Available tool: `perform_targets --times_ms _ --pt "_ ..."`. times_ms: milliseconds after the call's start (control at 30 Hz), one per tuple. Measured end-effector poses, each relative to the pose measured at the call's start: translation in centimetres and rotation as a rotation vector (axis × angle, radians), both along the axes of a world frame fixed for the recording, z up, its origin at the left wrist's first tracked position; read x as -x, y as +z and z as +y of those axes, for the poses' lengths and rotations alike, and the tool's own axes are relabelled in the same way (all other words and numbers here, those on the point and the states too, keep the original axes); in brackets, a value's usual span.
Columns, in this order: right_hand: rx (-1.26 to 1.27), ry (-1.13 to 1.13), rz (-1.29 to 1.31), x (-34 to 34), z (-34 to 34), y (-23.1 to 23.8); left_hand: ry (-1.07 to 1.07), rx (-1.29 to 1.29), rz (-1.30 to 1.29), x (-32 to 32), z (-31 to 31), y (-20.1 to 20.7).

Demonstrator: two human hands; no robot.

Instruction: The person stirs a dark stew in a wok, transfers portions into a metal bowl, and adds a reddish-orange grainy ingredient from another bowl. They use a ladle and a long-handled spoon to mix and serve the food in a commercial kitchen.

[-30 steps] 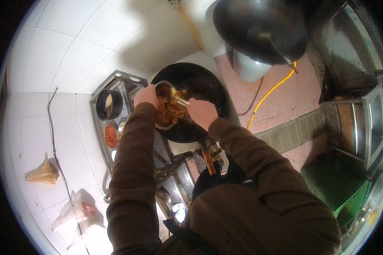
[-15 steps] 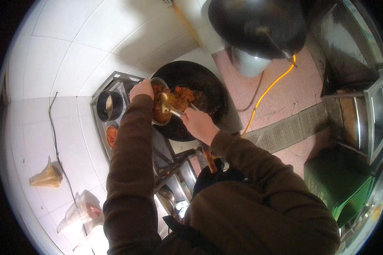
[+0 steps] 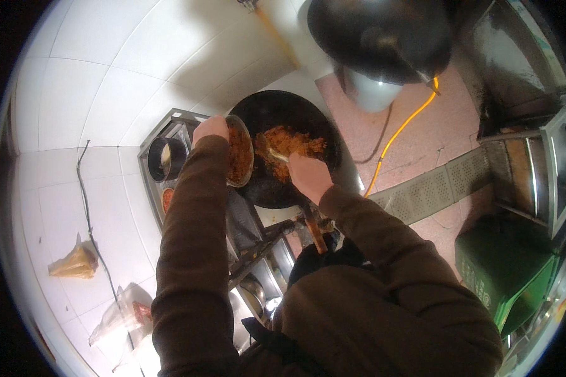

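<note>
My left hand (image 3: 210,130) is closed on the rim of a round bowl (image 3: 248,176), tilted over the left edge of a dark wok (image 3: 277,107). Reddish-brown, crumbly food (image 3: 237,154) fills much of the bowl. More of the same food (image 3: 299,139) lies heaped in the middle of the wok. Above that heap, my right hand (image 3: 309,178) grips a spoon (image 3: 278,156) by its pale handle. The head of the spoon is down at the food, partly hidden. A brown wooden handle (image 3: 316,234) sticks out from the wok's near side.
Left of the bowl, a black pot (image 3: 167,158) and a small dish of red food (image 3: 168,198) sit on a metal rack (image 3: 146,168). A large dark wok (image 3: 380,38) stands at the far right, near an orange hose (image 3: 393,129). A green bin (image 3: 506,270) is at right.
The spoon has moved right, from inside the bowl to the wok, with my right hand. The heap in the wok looks larger. My left hand still holds the bowl at the edge.
</note>
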State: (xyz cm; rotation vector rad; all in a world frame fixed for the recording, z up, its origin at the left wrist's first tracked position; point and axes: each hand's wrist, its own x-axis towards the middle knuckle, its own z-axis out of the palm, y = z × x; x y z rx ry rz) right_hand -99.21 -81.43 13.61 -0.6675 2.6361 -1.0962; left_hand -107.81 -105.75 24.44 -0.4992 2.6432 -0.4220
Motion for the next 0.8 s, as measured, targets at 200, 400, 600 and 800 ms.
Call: perform_targets --times_ms 200,400,600,800 --pt "0.318 0.209 -0.044 -1.2 -2.6 4.1 -0.035 -0.047 0.041 -2.5 -0.4 1.4" --pt "0.072 0.429 0.149 -4.1 -7.2 4.2 -0.051 -0.070 -0.027 -3.7 0.6 2.6" --pt "-0.205 0.486 0.303 -3.1 -8.4 1.8 -0.008 -0.062 0.008 -4.2 1.2 1.0" --pt "-0.170 0.384 0.252 -2.0 -7.1 0.5 0.020 -0.044 0.006 -3.5 2.0 -0.3"
